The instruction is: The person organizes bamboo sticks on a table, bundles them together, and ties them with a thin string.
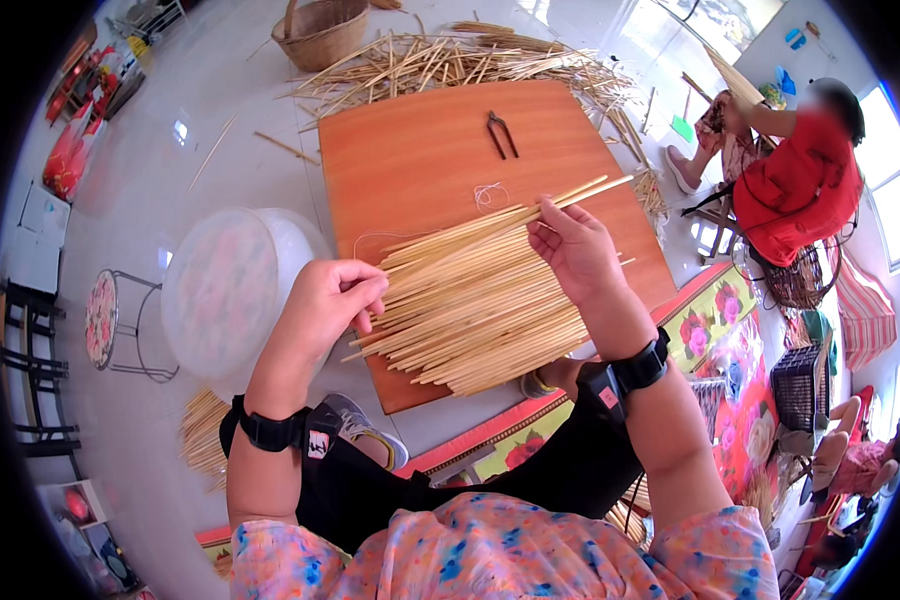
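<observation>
A broad row of thin straw-coloured sticks [480, 307] lies side by side on an orange wooden table [412, 142], its ends reaching past the near edge. My right hand [570, 244] pinches one or more sticks near their right ends, above the far side of the row. At the left ends, my left hand [345, 296] has its fingertips together; whether they hold a stick end or the thin thread beside them cannot be told. White thread [491, 196] lies loosely coiled beyond the row. Farther back rest dark metal pincers [501, 133] with their handles towards me.
Loose sticks [450, 64] and a woven basket [322, 34] lie on the floor beyond the table. A white round-topped container [221, 292] and a stool [103, 319] stand left. A person in red [791, 180] sits at right, near a black crate [799, 382].
</observation>
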Demonstrator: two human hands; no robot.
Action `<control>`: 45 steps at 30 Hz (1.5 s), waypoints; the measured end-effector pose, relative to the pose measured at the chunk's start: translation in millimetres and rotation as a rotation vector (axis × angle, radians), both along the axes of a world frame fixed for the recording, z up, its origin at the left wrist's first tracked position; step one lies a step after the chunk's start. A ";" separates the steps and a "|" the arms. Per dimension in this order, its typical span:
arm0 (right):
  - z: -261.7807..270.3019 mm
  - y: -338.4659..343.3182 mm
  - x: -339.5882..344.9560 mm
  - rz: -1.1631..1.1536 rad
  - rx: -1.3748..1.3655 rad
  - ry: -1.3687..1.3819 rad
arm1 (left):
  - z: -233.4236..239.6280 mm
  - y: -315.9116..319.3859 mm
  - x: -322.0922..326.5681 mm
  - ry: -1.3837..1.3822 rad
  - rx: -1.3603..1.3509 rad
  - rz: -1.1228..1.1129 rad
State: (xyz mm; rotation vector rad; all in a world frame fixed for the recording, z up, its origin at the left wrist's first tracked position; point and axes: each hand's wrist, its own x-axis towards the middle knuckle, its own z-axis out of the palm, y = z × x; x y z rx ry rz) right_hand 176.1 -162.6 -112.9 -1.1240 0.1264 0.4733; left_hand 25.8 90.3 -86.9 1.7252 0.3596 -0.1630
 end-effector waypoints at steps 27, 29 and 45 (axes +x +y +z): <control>-8.4 -23.2 -1.1 0.018 -0.008 -0.032 | -17.0 3.0 16.1 0.042 -0.111 -0.122; -10.1 -21.5 -1.7 0.027 -0.001 -0.039 | -18.2 1.7 18.0 0.041 -0.001 -0.188; -20.5 24.6 -35.9 0.146 -0.090 -0.064 | -44.5 -37.1 25.2 -0.094 0.137 -0.158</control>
